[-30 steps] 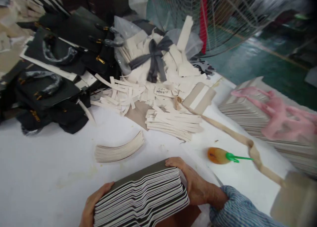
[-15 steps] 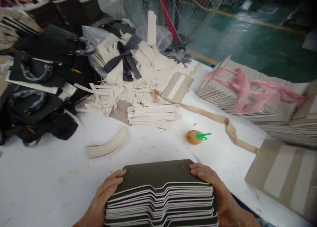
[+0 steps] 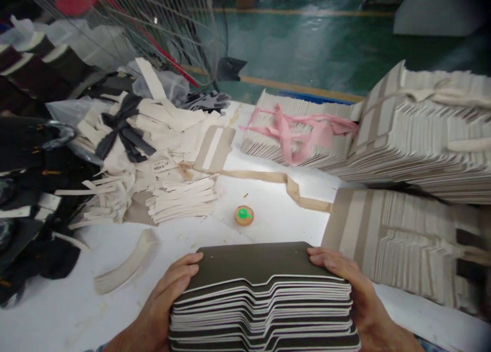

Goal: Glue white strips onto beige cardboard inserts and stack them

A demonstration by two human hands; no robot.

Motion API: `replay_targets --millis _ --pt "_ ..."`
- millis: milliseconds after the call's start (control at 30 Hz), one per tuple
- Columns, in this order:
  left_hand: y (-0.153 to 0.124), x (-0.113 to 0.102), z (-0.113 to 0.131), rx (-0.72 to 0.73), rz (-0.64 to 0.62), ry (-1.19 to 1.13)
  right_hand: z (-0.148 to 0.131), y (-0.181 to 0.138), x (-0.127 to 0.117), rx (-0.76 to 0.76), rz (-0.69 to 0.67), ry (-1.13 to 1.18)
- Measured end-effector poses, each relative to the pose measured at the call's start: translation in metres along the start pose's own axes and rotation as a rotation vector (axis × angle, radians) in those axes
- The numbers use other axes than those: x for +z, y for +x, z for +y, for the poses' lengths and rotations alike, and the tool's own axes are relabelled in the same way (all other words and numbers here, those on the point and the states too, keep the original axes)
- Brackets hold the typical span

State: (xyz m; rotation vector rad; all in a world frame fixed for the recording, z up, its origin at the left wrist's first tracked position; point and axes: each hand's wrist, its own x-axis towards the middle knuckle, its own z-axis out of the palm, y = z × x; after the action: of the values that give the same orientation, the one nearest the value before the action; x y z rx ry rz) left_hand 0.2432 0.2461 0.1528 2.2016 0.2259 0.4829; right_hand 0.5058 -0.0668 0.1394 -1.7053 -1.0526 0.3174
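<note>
A thick stack of dark olive panels with pale edges and notched front sides is held between my two hands at the bottom of the view. My left hand presses against its left side, fingertips at the top corner. On the opposite side, my right hand grips the stack with its fingers over the far right corner. The lower part of the stack is cut off by the frame. Beyond it stands a small orange-brown bulb with a green tip. A curved bundle of cream strips lies on the left.
Cream strips and scraps tied with black cloth pile up at left, beside black bags. Grey-beige panel stacks, one under a pink tie, line the right. A tan ribbon crosses the white table. A wire cage stands behind.
The view has swung right, so the table's contents appear further left and more panel stacks show. Both hands still hold the dark stack. The bulb's green tip now points towards me.
</note>
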Motion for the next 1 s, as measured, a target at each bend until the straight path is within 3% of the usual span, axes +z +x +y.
replay_targets --millis 133,233,600,867,1000 --pt "0.044 0.007 0.017 0.130 -0.117 -0.009 -0.002 -0.008 -0.029 0.056 0.065 0.023" --pt "0.075 0.018 0.030 0.140 -0.201 0.010 -0.004 -0.012 -0.048 0.144 0.115 0.015" --pt "0.176 0.074 0.074 -0.053 -0.606 -0.027 0.012 -0.058 -0.089 0.670 0.125 0.301" --pt "0.236 0.110 0.109 -0.318 -0.842 -0.072 0.010 -0.064 -0.108 0.881 0.297 0.451" --pt "0.255 0.121 0.119 -0.299 -0.905 -0.080 0.012 -0.073 -0.109 0.895 0.370 0.467"
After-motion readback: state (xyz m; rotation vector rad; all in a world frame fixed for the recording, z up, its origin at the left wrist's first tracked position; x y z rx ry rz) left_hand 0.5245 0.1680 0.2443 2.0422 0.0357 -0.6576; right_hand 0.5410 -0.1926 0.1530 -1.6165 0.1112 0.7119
